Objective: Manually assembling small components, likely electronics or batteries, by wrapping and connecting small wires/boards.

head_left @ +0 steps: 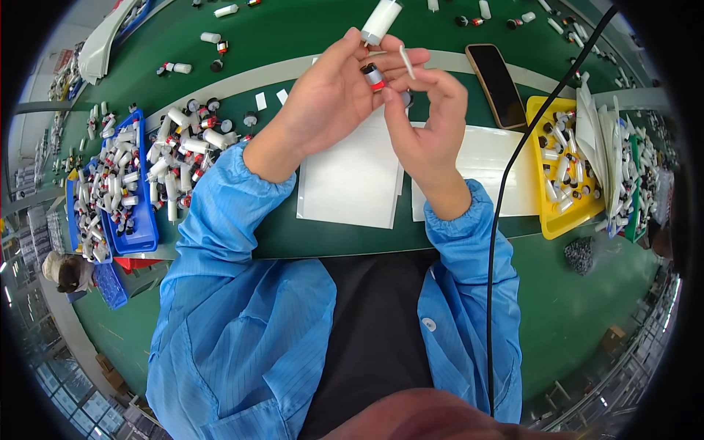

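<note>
My left hand [323, 103] is turned palm up over the table. A white cylinder [382, 20] with a grey end is pinched at its thumb and fingertips. Lower down, a small black, silver and red cylindrical part [373, 76] lies against the same hand's fingers. My right hand [433, 121] is close beside it, fingers curled, with a thin white strip [406, 62] at the fingertips. Its thumb reaches toward the red end of the small part; whether they touch I cannot tell. White sheets [345, 187] lie on the green table beneath both hands.
Heaped white cylinders [194, 145] and blue trays [147, 236] of similar pieces stand at left. To the right are a phone [496, 84] and a yellow tray [546, 224] holding more. A black cable [506, 172] hangs across the right side. Loose pieces [210, 37] dot the far table.
</note>
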A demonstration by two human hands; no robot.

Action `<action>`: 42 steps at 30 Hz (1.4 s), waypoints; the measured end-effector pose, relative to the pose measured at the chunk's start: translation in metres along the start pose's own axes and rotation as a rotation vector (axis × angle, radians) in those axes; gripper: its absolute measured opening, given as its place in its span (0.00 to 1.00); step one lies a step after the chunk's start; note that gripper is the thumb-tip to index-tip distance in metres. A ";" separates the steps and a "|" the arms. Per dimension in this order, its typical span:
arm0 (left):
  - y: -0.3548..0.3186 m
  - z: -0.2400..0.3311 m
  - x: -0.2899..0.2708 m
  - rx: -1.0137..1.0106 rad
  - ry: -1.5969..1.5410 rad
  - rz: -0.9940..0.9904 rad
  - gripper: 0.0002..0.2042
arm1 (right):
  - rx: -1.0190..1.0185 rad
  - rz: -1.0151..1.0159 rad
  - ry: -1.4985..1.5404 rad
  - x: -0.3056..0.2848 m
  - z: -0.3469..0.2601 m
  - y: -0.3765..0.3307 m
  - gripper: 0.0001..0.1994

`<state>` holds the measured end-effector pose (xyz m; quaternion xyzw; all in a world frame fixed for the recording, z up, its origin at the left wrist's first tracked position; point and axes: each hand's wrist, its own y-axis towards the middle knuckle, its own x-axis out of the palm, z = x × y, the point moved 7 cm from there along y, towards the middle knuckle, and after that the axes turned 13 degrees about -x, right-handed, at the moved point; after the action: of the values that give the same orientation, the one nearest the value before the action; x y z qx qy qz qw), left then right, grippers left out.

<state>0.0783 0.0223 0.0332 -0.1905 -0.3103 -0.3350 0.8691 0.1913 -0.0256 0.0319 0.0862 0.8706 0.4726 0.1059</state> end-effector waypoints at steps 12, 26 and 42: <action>-0.003 0.015 -0.013 0.136 0.494 0.128 0.22 | 0.089 0.144 0.109 -0.003 0.003 0.000 0.22; -0.007 0.014 -0.016 0.082 0.742 0.087 0.21 | 0.454 -0.025 0.422 -0.015 0.019 0.008 0.06; -0.006 0.014 -0.003 -0.018 0.969 0.100 0.24 | 0.623 -0.050 0.387 -0.009 0.029 -0.001 0.06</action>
<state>0.0663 0.0271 0.0424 -0.0348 0.1424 -0.3454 0.9269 0.2076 -0.0047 0.0163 0.0022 0.9785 0.1898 -0.0807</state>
